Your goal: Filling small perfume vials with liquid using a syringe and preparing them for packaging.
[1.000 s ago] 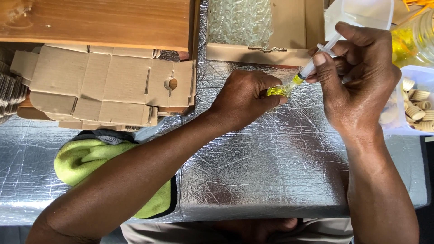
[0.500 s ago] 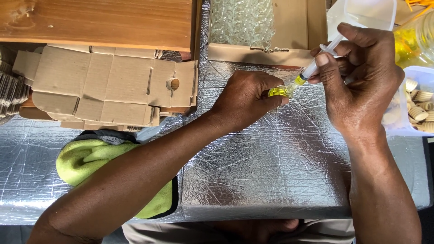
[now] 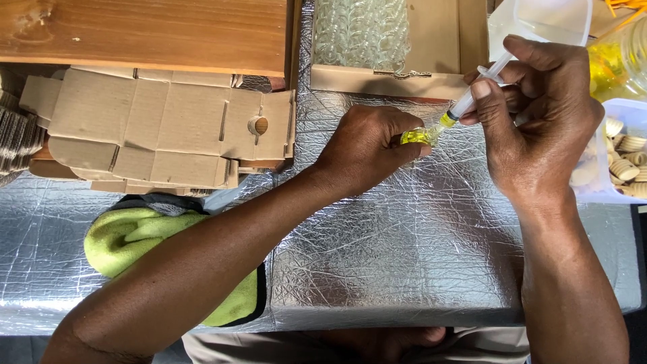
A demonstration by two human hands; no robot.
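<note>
The left hand (image 3: pixel 367 152) pinches a small vial (image 3: pixel 416 137), already mostly yellow with liquid. Just above that grip, the right hand (image 3: pixel 539 121) clasps a syringe (image 3: pixel 472 94), its tip in the vial's mouth; little yellow remains in its barrel.

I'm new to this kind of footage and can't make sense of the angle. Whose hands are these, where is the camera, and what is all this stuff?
The camera sits on a person's head and looks down, so both hands are that person's own. There is no machine. The left hand pinches a small clear vial of yellow liquid. The right hand holds a thin syringe whose tip meets the vial's mouth. They work over a table covered in crinkled silver foil. To the left lie flat cardboard box blanks and a green cloth. At the top is a tray of small glass vials, and at the right a tub of wooden caps.
</note>
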